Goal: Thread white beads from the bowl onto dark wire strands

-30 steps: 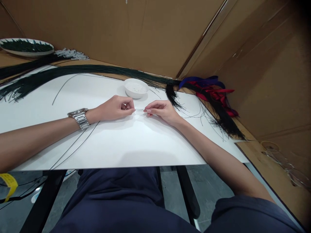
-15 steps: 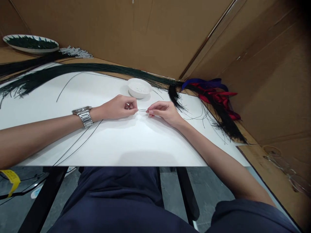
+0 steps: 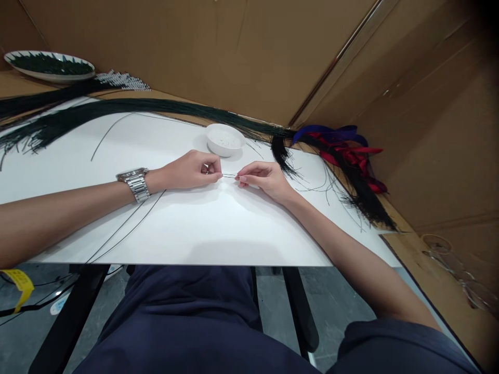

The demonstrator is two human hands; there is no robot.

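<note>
Between my two hands runs a short stretch of thin dark cord [image 3: 228,175], doubled into two strands. My left hand [image 3: 198,170], with a metal watch on its wrist, pinches the cord between thumb and forefinger. At the other side my right hand [image 3: 261,178] pinches the cord's end; whether a small bead is there too, I cannot make out. Two long dark strands trail from under my left wrist over the table's front edge. Just behind my hands stands a white bowl [image 3: 225,140] holding tiny pale pieces.
A long bundle of dark green cords [image 3: 156,106] lies along the back of the white table [image 3: 234,228]. Back left are an oval dish [image 3: 50,78] and white-tipped cords [image 3: 122,80]. Red ribbon [image 3: 364,163], blue ribbon [image 3: 331,132] and black cords [image 3: 358,195] lie at the right, beside cardboard walls.
Both hands keep their pinch on the cord in nearly the same place. The whole view has shifted very slightly.
</note>
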